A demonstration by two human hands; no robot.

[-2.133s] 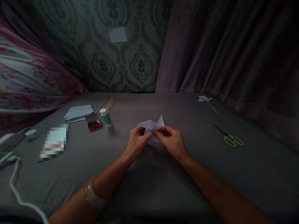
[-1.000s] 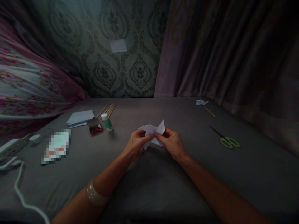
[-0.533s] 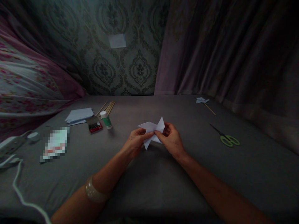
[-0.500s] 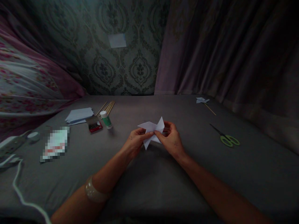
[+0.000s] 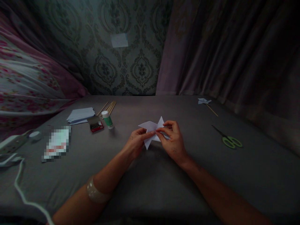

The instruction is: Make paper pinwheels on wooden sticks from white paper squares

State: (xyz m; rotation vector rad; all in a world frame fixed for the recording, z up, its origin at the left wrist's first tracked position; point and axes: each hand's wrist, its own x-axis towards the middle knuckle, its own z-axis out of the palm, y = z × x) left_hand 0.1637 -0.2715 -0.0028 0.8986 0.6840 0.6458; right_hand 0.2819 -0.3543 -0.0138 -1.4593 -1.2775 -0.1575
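Observation:
A white paper pinwheel (image 5: 151, 126) with pointed blades is held above the middle of the table. My left hand (image 5: 138, 140) grips it from the left, thumb pressed at its centre and the other fingers behind it. My right hand (image 5: 172, 139) is closed at the right of the centre, with thumb and index finger pinched against the folded paper. Whether a pin or other small piece sits between those fingertips is too small to tell. Part of the right blades is hidden behind the right hand.
On the grey-covered table (image 5: 131, 184) lie green-handled scissors (image 5: 231, 142), a pinwheel on a stick (image 5: 204, 101), a glue stick (image 5: 107, 120), a small red box (image 5: 96, 125), wooden sticks (image 5: 111, 107), stacked paper (image 5: 81, 115), a blurred packet (image 5: 57, 143) and a white power strip (image 5: 14, 144).
My right hand has shifted its grip: its index finger has come round to the front and meets the thumb near the pinwheel's centre. The left hand keeps its hold.

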